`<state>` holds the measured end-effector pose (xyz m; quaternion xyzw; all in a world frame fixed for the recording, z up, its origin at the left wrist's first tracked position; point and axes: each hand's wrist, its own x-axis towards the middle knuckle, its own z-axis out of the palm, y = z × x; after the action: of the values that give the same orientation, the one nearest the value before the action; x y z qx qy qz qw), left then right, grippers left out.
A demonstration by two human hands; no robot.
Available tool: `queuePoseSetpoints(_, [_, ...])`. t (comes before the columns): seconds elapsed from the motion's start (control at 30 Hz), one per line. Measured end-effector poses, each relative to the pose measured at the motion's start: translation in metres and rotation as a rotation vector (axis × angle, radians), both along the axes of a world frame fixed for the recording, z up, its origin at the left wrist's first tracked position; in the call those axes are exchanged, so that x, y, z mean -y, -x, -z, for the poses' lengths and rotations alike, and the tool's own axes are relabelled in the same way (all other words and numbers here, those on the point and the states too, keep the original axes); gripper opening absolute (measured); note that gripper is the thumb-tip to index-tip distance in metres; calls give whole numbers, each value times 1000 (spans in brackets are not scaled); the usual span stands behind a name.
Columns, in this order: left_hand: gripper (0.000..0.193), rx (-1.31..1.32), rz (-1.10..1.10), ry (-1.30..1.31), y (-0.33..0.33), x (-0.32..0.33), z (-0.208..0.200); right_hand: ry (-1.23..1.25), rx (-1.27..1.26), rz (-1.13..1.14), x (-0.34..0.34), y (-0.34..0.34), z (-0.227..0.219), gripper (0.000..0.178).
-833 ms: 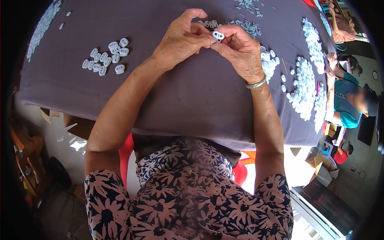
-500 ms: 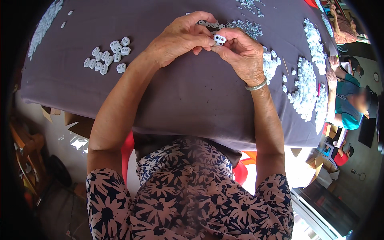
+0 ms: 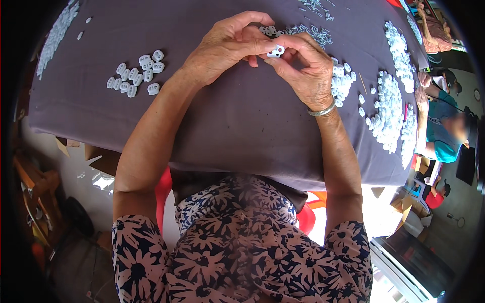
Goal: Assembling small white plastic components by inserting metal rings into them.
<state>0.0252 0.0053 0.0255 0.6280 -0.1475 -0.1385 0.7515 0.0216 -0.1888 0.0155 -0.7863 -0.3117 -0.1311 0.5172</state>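
Fingertips (image 3: 262,48) of your left hand (image 3: 222,48) and your right hand (image 3: 303,70) are closed together on one small white plastic two-hole toggle piece (image 3: 276,51), pinching it from both sides with almost no gap. It sits in the air just above the far middle of the grey cloth-covered table (image 3: 242,126), between thumb and forefinger of each hand. Whether a second part is tucked under your left fingers cannot be told.

Just behind your hands lies a scatter of small pale parts (image 3: 313,34). Beside your right hand rests a loose cluster of white pieces (image 3: 343,83), and farther right run long heaps of the same white pieces (image 3: 391,111). To your left, well apart, a small group of finished-looking white toggles (image 3: 136,76) lies on the cloth. At the right edge another person in a teal top (image 3: 439,126) sits at the table.

Your grip is on the very edges of a slick, tiny piece; if you press unevenly it could spring out and roll off the front edge of the table, or drop among the loose pieces and be lost.

Compared with a moment ago, your hands are higher up the table and the piece has turned slightly between your fingers; the piles are unchanged.
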Motion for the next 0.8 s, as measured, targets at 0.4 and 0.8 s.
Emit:
queuePoseSetpoints(0.4, [31, 9, -39, 55, 0, 6, 8, 82, 181, 132, -7, 4, -7, 34])
queuePoseSetpoints(0.8, [26, -38, -14, 160, 2, 10, 4, 37, 241, 163, -4, 3, -7, 33])
